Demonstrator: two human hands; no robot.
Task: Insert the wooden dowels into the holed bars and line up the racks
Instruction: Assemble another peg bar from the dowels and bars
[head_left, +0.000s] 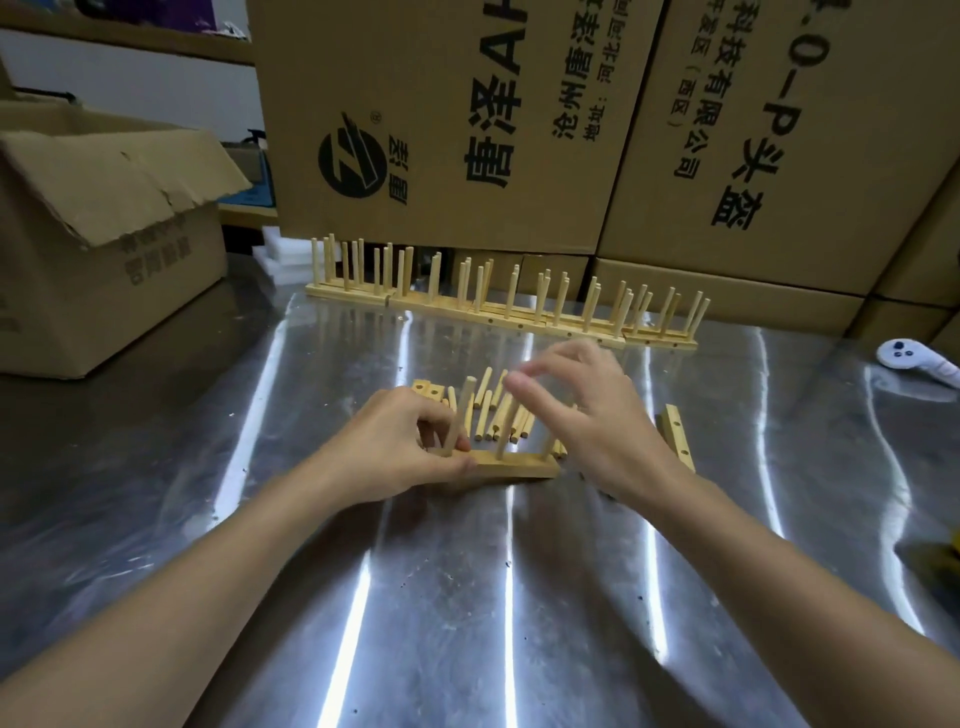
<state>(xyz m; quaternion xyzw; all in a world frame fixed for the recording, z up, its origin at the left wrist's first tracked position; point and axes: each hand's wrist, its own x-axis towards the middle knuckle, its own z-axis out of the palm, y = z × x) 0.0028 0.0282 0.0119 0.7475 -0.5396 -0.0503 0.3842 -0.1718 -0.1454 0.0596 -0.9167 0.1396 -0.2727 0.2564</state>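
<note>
Steel worktable (467, 597), streaked with glare, and a wall of printed brown cardboard cartons (467, 130) frame a small assembly job. At its centre, the fingers (439, 428) of the person's left hand (400, 441) curl around the left end of a short pale wooden holed bar (511, 464) lying flat on the metal, pinching it where the first of three upright round wooden dowels (503, 441) stands. The right hand (587, 415) hovers just above the dowel tops, fingers spread and motion-blurred, holding nothing that can be made out. The parts look light, stiff and dry, and liable to skate on the slick metal. The bar likely wants pinning by one end while each peg is taken near its middle and pushed straight down; thin pegs could lean or snap if forced at a slant. Just behind the bar lies a heap of loose dowels (485, 410), with one spare holed bar (428, 388) at its left and another spare bar (675, 436) at its right. Farther back, finished racks (498, 312) stand end to end in a row before the cartons. An open cardboard box (104, 218) sits at left, white foam blocks (275, 260) lie beside it, and a white handheld controller (906, 358) rests at far right.
</note>
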